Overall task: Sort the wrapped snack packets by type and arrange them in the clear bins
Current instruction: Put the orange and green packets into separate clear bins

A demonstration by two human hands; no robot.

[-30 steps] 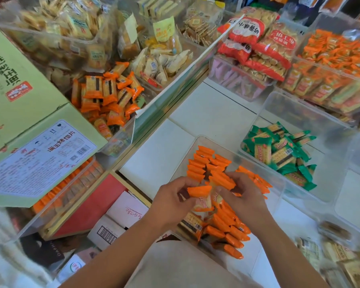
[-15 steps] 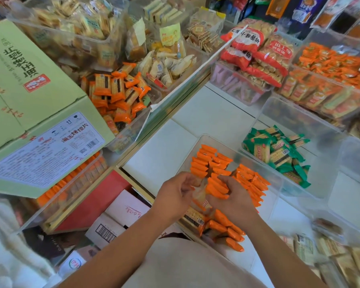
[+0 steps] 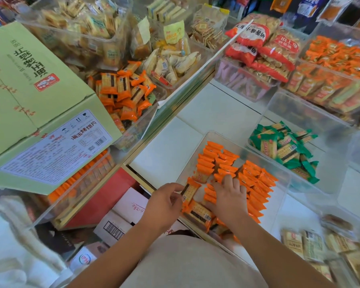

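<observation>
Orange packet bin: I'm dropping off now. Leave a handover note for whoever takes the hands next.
Left hand: fingers pinch one orange packet at the near clear bin, left side.
Right hand: open, lying flat on the orange rows.
Things: the orange rows fill most of the near clear bin; green packets lie piled in the right bin.
Done: most orange packets stand in rows.
Left: seat the held packet, then probably stand up the loose packets lying flat at the near end.
</observation>
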